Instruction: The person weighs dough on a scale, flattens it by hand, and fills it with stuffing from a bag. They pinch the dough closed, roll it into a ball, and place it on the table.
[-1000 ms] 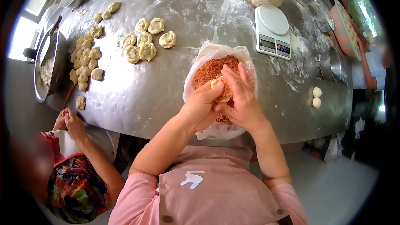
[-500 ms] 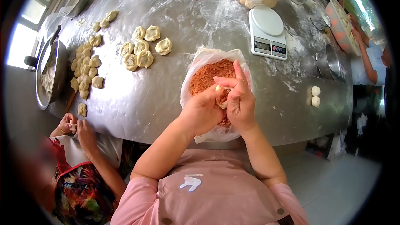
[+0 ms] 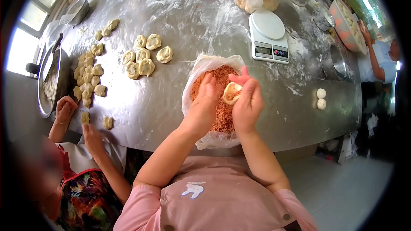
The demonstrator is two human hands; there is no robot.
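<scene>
A clear plastic bag (image 3: 217, 141) lies wide at the mouth on the metal table, full of crumbly reddish-brown filling (image 3: 223, 122). Over its right side, my right hand (image 3: 248, 110) grips a small dough wrapper (image 3: 231, 93) between thumb and fingers. The wrapper is cupped, with reddish filling showing inside its pale rim. My left hand (image 3: 203, 109) hovers above the bag's left part, apart from the wrapper, its fingers stretched out and holding nothing.
Filled dough rounds (image 3: 146, 67) and smaller dough pieces (image 3: 87, 76) lie left. A co-worker's hand (image 3: 91, 139) touches one piece. A kitchen scale (image 3: 268, 36) stands beyond the bag; two dough balls (image 3: 321, 99) sit right. A flour bowl (image 3: 63, 75) is far left.
My left hand has come off the wrapper and moved left, fingers straightened. The wrapper in my right hand now shows its filled hollow. At left, another dough piece lies near the co-worker's hand.
</scene>
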